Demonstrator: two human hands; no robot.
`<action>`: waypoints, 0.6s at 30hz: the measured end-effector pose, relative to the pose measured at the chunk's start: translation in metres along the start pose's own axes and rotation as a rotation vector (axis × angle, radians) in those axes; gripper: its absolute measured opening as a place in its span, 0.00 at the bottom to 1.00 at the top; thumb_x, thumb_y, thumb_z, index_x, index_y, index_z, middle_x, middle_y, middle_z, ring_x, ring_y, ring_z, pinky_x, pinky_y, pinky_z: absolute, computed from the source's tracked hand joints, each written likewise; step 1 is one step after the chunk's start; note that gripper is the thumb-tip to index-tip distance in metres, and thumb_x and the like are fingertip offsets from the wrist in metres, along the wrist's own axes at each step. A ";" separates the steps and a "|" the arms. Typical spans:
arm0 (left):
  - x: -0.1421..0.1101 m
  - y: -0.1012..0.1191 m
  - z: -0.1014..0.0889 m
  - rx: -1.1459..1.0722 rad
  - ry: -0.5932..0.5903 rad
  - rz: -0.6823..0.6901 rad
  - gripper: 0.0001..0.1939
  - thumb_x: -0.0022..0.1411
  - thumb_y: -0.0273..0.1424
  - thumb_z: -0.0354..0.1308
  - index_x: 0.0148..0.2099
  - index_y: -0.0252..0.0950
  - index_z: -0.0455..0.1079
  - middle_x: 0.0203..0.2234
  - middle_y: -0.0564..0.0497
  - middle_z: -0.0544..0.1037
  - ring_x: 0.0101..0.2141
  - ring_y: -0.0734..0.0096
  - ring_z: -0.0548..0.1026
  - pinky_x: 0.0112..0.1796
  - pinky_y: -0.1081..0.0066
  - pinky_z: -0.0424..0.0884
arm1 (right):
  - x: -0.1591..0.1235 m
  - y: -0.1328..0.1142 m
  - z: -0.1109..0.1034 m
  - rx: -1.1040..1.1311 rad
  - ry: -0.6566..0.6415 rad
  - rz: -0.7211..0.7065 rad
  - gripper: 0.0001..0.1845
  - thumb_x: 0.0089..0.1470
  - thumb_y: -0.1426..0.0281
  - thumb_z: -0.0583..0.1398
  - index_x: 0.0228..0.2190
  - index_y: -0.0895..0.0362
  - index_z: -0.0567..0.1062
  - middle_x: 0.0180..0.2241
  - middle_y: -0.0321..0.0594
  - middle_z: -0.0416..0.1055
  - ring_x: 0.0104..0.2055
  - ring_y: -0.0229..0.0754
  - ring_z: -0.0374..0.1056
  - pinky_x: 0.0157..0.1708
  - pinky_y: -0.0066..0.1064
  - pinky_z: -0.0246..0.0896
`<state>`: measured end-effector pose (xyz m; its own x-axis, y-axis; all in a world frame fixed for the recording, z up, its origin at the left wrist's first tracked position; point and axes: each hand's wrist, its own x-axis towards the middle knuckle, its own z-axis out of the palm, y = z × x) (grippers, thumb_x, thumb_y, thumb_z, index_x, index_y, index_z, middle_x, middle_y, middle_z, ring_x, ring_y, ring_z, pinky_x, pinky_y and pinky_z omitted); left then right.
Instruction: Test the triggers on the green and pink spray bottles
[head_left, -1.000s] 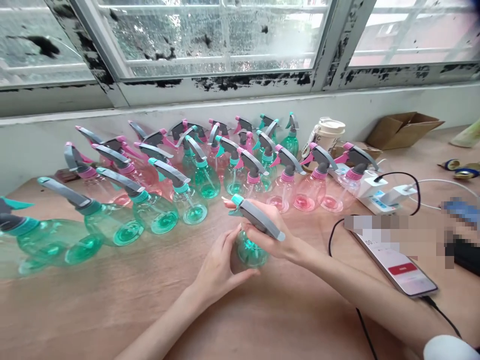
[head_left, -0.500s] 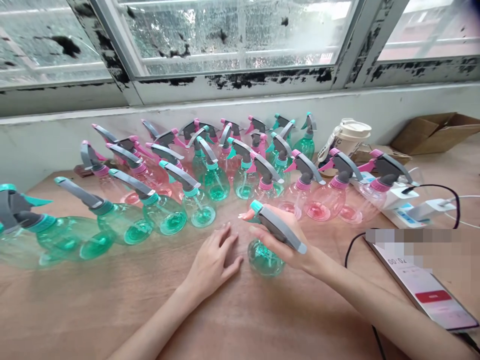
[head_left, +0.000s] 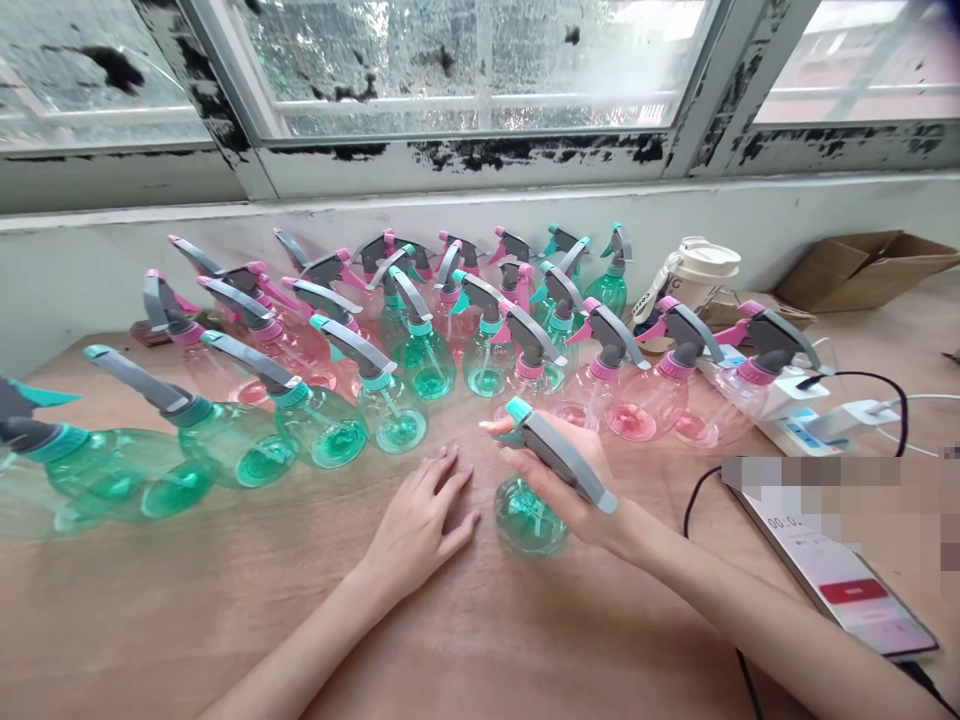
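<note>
My right hand [head_left: 571,488] is wrapped round the neck of a green spray bottle [head_left: 529,516] with a grey trigger head [head_left: 561,454] and teal nozzle; the bottle stands on the wooden table [head_left: 225,620] in front of me. My left hand [head_left: 417,522] lies flat on the table just left of that bottle, fingers stretched out, holding nothing. Behind both hands stand rows of several green spray bottles [head_left: 326,425] and pink spray bottles [head_left: 645,395], all with grey triggers.
A phone [head_left: 847,580] with a red button on its screen lies at the right, a black cable [head_left: 862,385] running to a white power strip [head_left: 795,420]. A paper cup [head_left: 694,275] and a cardboard box [head_left: 862,265] sit by the back wall under the window.
My left hand let go of the green bottle and came down flat on the table. My right hand kept its hold on the bottle, which now stands on the table.
</note>
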<state>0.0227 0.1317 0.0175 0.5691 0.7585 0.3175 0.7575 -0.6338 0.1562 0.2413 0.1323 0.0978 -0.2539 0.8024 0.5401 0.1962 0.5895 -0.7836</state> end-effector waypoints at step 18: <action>-0.001 0.001 0.000 0.021 0.001 0.004 0.23 0.65 0.37 0.54 0.58 0.30 0.67 0.58 0.35 0.68 0.58 0.48 0.67 0.56 0.50 0.67 | -0.001 0.004 -0.003 -0.094 -0.007 -0.036 0.11 0.60 0.70 0.55 0.25 0.56 0.70 0.24 0.35 0.65 0.25 0.37 0.63 0.24 0.30 0.58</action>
<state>0.0231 0.1303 0.0177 0.5720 0.7555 0.3194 0.7617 -0.6338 0.1349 0.2454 0.1339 0.0952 -0.2685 0.7800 0.5653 0.2747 0.6245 -0.7312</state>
